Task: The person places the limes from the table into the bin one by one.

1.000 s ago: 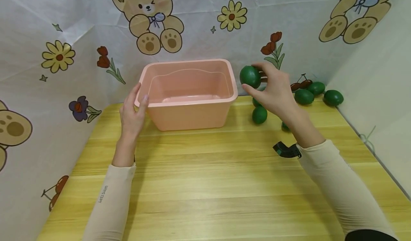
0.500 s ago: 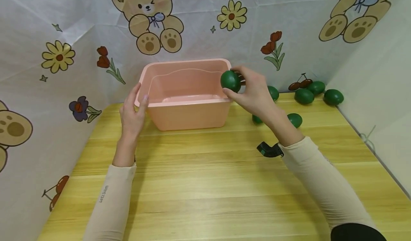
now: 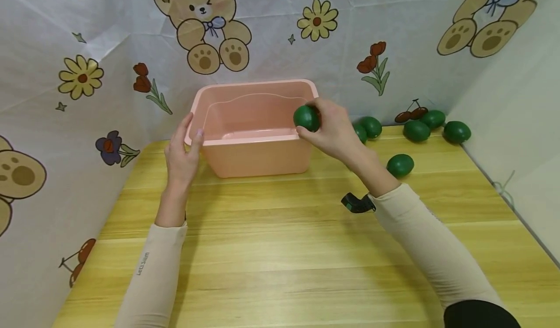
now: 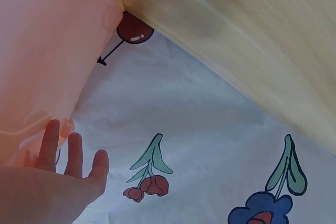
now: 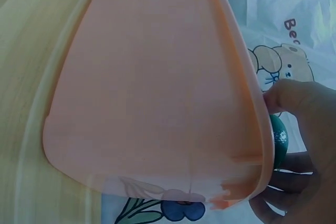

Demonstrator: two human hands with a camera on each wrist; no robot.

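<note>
In the head view my left hand (image 3: 181,158) rests at the left rim of a pink plastic bin (image 3: 258,158), thumb near the front edge. The left wrist view shows its fingers (image 4: 75,153) straight and spread beside the bin wall. My right hand (image 3: 334,129) pinches a glossy dark green oval fruit (image 3: 306,118) between thumb and fingers. This fruit overlaps the bin's right opening, at rim height. Seen from the right wrist, the bin's rim partly hides the fruit (image 5: 280,140). The visible inside of the bin holds nothing.
More green oval fruits lie on the wooden table (image 3: 262,250): one fruit (image 3: 400,165) by the right forearm, a pair (image 3: 370,127) behind the right hand, and several (image 3: 417,130) in the back right corner. A patterned cloth (image 3: 271,17) hangs close behind the bin.
My right hand has carried the green fruit left and slightly down, from beside the bin to over its right rim. The left hand and the bin have stayed put.
</note>
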